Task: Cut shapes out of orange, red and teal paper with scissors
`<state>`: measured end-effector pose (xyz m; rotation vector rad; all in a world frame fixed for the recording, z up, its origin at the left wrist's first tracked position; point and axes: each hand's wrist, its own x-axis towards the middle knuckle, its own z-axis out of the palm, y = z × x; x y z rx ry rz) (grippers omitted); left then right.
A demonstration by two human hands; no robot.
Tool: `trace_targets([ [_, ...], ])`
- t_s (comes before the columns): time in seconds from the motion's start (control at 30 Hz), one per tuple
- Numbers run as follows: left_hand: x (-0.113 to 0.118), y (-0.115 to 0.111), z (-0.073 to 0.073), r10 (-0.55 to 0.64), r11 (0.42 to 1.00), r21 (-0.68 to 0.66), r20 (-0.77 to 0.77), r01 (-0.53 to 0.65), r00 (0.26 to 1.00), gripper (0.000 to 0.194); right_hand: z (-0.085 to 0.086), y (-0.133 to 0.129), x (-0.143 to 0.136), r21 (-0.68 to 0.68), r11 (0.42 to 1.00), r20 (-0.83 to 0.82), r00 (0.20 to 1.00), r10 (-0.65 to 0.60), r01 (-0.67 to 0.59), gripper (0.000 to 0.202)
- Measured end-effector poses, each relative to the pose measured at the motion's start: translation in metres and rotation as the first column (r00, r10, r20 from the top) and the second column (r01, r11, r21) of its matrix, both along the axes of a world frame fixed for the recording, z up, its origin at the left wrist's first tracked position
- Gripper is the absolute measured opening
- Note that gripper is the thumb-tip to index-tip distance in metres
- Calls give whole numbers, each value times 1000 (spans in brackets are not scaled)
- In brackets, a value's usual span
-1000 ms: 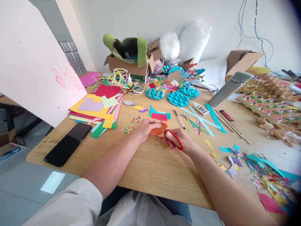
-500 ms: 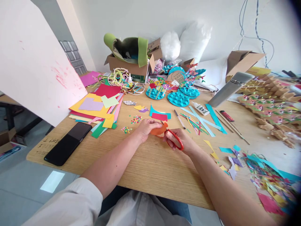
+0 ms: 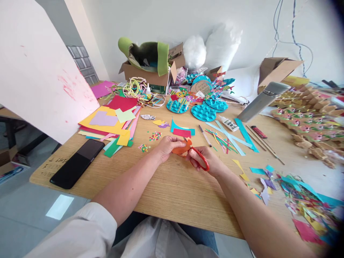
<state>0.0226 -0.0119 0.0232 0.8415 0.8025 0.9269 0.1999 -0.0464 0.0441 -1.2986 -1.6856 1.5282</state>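
My left hand (image 3: 167, 147) pinches a small piece of orange paper (image 3: 180, 148) with a curved, cut outline, held just above the wooden table (image 3: 166, 190). Red-handled scissors (image 3: 204, 162) are in my right hand (image 3: 205, 159), with fingers through the loops. Their blades meet the orange paper and are mostly hidden behind it; a tip shows above its upper edge. Right behind my hands lie a red paper strip (image 3: 182, 133) and a curved blue paper piece (image 3: 174, 126). Two little heaps of coloured paper dots (image 3: 156, 135) sit left of them.
A black phone (image 3: 76, 165) and stacked coloured paper (image 3: 107, 118) lie at left. A pen (image 3: 205, 136), paper strips (image 3: 224, 143), a glue bottle (image 3: 228, 123) and a grey flask (image 3: 262, 102) are at right. Paper scraps (image 3: 309, 200) cover the right edge. Blue crafts (image 3: 203, 113) stand behind.
Almost nothing differs. Both hands, the orange paper and the scissors keep nearly the same place, and the whole view has shifted very slightly.
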Motion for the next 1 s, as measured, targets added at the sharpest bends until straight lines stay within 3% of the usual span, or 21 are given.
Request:
trace_targets([
  [0.37, -2, 2, 0, 9, 996, -87, 58, -4, 998, 29, -3, 2, 1, 10, 999, -18, 999, -37, 37, 53],
  [0.7, -1, 1, 9, 120, 976, -192, 80, -102, 990, 15, -6, 0, -3, -3, 998, 1, 998, -64, 64, 63],
  [1.0, 1, 0, 8, 128, 981, -159, 86, -114, 988, 17, -9, -2, -6, -25, 996, -8, 996, -86, 86, 67],
])
